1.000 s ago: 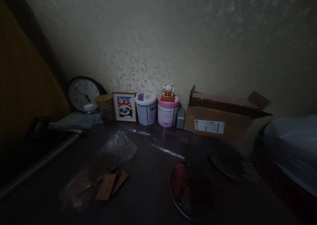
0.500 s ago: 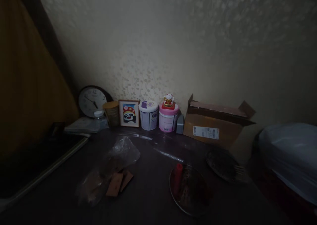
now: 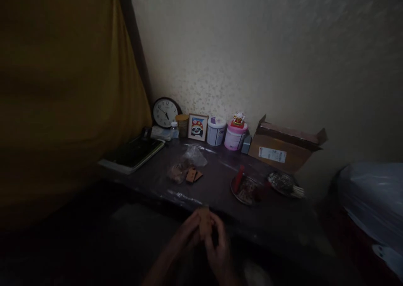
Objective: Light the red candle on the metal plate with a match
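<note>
My left hand (image 3: 188, 232) and my right hand (image 3: 218, 243) meet in front of the table's near edge. Between them they grip a small flat brown rectangular piece (image 3: 204, 224), held upright, one hand on each long side. Its material is hard to make out in the dim light. Similar brown pieces (image 3: 191, 175) lie on the table beyond my hands, partly in or against a crumpled clear plastic bag (image 3: 195, 155). To their right a round plate (image 3: 246, 197) bears a standing red candle (image 3: 239, 177).
A second dark plate (image 3: 281, 182) holds pale sticks near a cardboard box (image 3: 277, 147). Along the wall stand a clock (image 3: 165, 113), a framed panda picture (image 3: 197, 127), two tubs (image 3: 216, 131) and a cat figurine (image 3: 238, 119). A dark flat item (image 3: 134, 153) lies left, beside a yellow curtain (image 3: 78, 76).
The view has tilted down and moved back and left, so the table appears smaller. Both my hands, out of view before, now show at the bottom, holding the brown piece.
</note>
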`<state>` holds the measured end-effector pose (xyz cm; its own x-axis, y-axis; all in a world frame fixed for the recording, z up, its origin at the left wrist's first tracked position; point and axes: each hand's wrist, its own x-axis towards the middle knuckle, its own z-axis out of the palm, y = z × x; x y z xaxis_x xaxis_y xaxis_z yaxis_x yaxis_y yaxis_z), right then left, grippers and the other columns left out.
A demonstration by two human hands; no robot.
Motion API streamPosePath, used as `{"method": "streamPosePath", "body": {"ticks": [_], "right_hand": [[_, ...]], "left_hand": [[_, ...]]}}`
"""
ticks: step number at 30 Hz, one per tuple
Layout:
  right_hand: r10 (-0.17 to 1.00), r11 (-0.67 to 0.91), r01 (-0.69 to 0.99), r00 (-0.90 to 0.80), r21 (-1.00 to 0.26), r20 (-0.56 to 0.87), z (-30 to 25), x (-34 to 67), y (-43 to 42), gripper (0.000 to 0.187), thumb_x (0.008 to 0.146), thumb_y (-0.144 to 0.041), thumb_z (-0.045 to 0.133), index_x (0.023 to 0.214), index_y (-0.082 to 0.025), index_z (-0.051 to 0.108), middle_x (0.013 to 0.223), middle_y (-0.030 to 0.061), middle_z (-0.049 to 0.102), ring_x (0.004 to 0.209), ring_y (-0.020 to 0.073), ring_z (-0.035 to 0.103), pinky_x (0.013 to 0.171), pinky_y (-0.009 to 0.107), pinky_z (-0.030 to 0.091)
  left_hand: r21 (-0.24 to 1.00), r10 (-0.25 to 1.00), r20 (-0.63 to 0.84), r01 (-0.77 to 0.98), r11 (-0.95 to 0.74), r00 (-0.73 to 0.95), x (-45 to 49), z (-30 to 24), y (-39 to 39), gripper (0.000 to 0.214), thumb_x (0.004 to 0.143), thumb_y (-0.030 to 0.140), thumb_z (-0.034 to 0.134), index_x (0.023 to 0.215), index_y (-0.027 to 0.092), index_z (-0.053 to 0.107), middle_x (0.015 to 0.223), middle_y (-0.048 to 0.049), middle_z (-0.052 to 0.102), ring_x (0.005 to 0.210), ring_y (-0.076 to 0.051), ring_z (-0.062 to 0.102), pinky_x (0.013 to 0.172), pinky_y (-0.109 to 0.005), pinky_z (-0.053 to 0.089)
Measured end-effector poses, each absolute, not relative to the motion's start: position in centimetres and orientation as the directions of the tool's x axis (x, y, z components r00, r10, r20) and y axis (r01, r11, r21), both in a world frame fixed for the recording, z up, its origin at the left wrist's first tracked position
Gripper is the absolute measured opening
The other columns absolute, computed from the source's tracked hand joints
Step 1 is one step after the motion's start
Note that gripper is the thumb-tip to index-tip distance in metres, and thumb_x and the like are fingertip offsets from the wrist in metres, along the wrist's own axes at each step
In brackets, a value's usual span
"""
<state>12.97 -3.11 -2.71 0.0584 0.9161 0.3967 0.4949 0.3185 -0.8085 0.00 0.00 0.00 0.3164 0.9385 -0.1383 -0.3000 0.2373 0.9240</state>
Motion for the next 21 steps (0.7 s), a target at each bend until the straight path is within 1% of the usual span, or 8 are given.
{"method": "streamPosePath", "body": {"ticks": [1, 2, 3, 6, 10, 14, 19, 21], "right_hand": [[0.897, 0.346, 0.509, 0.065, -0.788, 0.436, -2.7, 12.7, -3.4, 0.036, 0.090, -0.027, 0.045, 0.124, -0.020, 0.044, 0.117, 0.0089, 0.060, 0.105, 0.0181, 0.059, 0.087, 0.029, 0.050], [0.873, 0.387, 0.523, 0.056, -0.759, 0.484, -2.6, 12.6, -3.8, 0.037, 0.089, -0.027, 0.045, 0.125, -0.019, 0.043, 0.118, 0.0096, 0.059, 0.106, 0.0187, 0.058, 0.089, 0.031, 0.050], [0.846, 0.428, 0.540, 0.044, -0.725, 0.532, -2.3, 12.5, -4.1, 0.037, 0.089, -0.026, 0.045, 0.125, -0.019, 0.043, 0.119, 0.0101, 0.058, 0.107, 0.0192, 0.057, 0.090, 0.032, 0.049], [0.771, 0.520, 0.582, -0.006, -0.625, 0.636, -1.0, 12.2, -5.2, 0.038, 0.087, -0.022, 0.048, 0.125, -0.020, 0.043, 0.121, 0.0099, 0.056, 0.110, 0.0195, 0.055, 0.092, 0.034, 0.048], [0.693, 0.608, 0.577, -0.049, -0.546, 0.719, 0.7, 12.0, -6.3, 0.042, 0.086, -0.016, 0.049, 0.126, -0.024, 0.041, 0.121, 0.0083, 0.056, 0.111, 0.0199, 0.055, 0.089, 0.035, 0.050], [0.699, 0.620, 0.588, -0.114, -0.519, 0.706, 3.1, 12.0, -7.6, 0.046, 0.083, -0.026, 0.053, 0.127, -0.023, 0.041, 0.129, 0.0102, 0.050, 0.113, 0.0248, 0.054, 0.086, 0.040, 0.052], [0.795, 0.555, 0.641, -0.220, -0.530, 0.565, 5.6, 12.2, -10.0, 0.057, 0.077, -0.030, 0.062, 0.129, -0.022, 0.041, 0.133, 0.0094, 0.047, 0.118, 0.0241, 0.050, 0.095, 0.038, 0.046], [0.799, 0.564, 0.615, -0.236, -0.552, 0.553, 5.8, 12.4, -10.8, 0.056, 0.077, -0.030, 0.063, 0.128, -0.023, 0.041, 0.130, 0.0069, 0.050, 0.118, 0.0210, 0.048, 0.098, 0.035, 0.043]], "left_hand": [[0.884, 0.923, -0.124, -0.381, 0.269, 0.365, -0.1, 0.0, -0.1, 0.041, 0.089, 0.028, 0.033, 0.122, 0.014, 0.053, 0.092, 0.0013, 0.070, 0.099, -0.023, 0.061, 0.076, -0.030, 0.045], [0.846, 0.906, -0.090, -0.449, 0.289, 0.413, -0.2, 0.2, -0.2, 0.044, 0.086, 0.032, 0.040, 0.124, 0.012, 0.051, 0.087, -0.0002, 0.071, 0.095, -0.022, 0.063, 0.072, -0.028, 0.045], [0.801, 0.881, -0.060, -0.505, 0.323, 0.469, -0.4, 0.4, -0.2, 0.053, 0.077, 0.037, 0.058, 0.124, 0.014, 0.052, 0.091, -0.0055, 0.072, 0.091, -0.021, 0.066, 0.070, -0.026, 0.047], [0.759, 0.851, 0.016, -0.561, 0.331, 0.524, -1.3, 1.7, -0.6, 0.065, 0.065, 0.039, 0.073, 0.122, 0.017, 0.054, 0.097, -0.0094, 0.071, 0.086, -0.021, 0.066, 0.070, -0.023, 0.047], [0.784, 0.805, 0.086, -0.538, 0.309, 0.587, -2.9, 3.7, -1.5, 0.061, 0.060, 0.034, 0.078, 0.117, 0.020, 0.059, 0.091, -0.0046, 0.070, 0.081, -0.019, 0.065, 0.071, -0.025, 0.045], [0.783, 0.752, 0.116, -0.526, 0.333, 0.649, -3.7, 4.2, -2.4, 0.059, 0.060, 0.034, 0.078, 0.115, 0.025, 0.056, 0.090, -0.0047, 0.071, 0.081, -0.021, 0.066, 0.070, -0.027, 0.046], [0.769, 0.775, 0.009, -0.500, 0.398, 0.631, -4.0, 2.2, -4.1, 0.048, 0.069, 0.040, 0.070, 0.112, 0.028, 0.052, 0.082, -0.0022, 0.071, 0.072, -0.017, 0.066, 0.062, -0.023, 0.046], [0.788, 0.797, -0.072, -0.456, 0.414, 0.600, -4.2, 0.9, -4.5, 0.041, 0.072, 0.038, 0.068, 0.109, 0.027, 0.055, 0.089, -0.0016, 0.069, 0.079, -0.018, 0.065, 0.069, -0.024, 0.047]]}}
